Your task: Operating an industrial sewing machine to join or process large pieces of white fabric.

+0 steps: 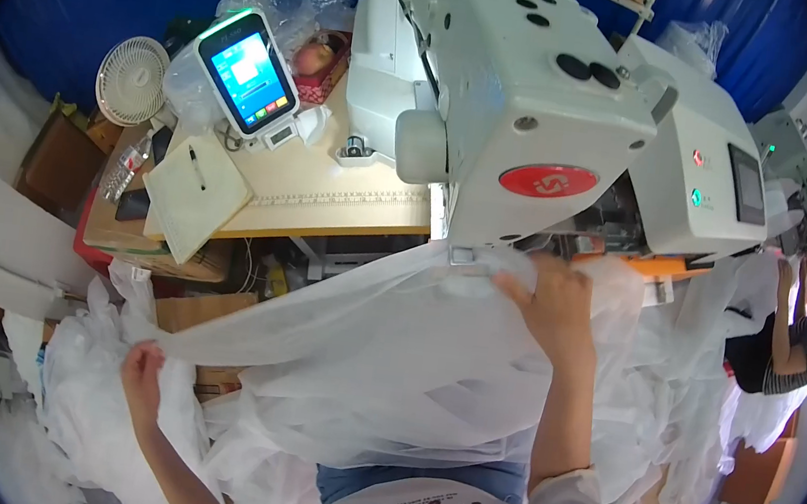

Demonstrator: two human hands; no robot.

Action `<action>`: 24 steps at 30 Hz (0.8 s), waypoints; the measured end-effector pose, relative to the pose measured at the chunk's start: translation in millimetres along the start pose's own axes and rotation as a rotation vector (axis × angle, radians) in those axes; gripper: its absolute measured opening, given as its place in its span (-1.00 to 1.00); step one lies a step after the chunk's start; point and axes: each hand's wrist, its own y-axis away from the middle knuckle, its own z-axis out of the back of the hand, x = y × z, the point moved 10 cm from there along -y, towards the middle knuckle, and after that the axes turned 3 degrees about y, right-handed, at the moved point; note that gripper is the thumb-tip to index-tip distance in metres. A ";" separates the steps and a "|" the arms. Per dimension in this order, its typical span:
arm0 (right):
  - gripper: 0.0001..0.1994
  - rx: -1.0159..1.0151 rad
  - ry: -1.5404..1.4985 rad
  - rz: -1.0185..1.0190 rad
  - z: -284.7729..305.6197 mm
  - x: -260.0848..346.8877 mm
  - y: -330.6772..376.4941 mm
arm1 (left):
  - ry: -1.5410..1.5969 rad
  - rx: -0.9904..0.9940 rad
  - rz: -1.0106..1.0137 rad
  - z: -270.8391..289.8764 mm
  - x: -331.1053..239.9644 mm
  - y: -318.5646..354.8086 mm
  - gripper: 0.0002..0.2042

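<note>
Fingers of the left hand (143, 373) pinch white fabric (361, 348); the right hand (550, 305) lies spread on it.

The sewing machine head (513, 94) overhangs the white fabric (381, 350), leaving only a low gap beneath it. Left of it, the table (328, 208) is crowded by a touchscreen device (244, 71), notepad (194, 191) and fan (133, 78); fabric heaps close off both sides.

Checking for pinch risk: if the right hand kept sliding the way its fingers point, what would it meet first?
Probably the sewing machine: the right hand lies on the white fabric, fingers toward the machine's base, though depth is unclear.
</note>
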 end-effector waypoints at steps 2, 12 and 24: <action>-0.41 0.200 0.004 -0.034 -10.2 2.2 -5.7 | -0.130 -0.313 -0.062 4.3 -48.5 -16.1 -0.87; -0.76 0.240 -0.086 -0.240 2.9 -94.0 38.9 | 0.220 -0.022 -0.044 -96.5 -34.6 -70.1 -0.95; -0.80 -0.098 -0.176 -0.188 16.6 -65.1 3.2 | 0.098 -0.134 -0.029 -104.9 -81.3 -69.6 -0.94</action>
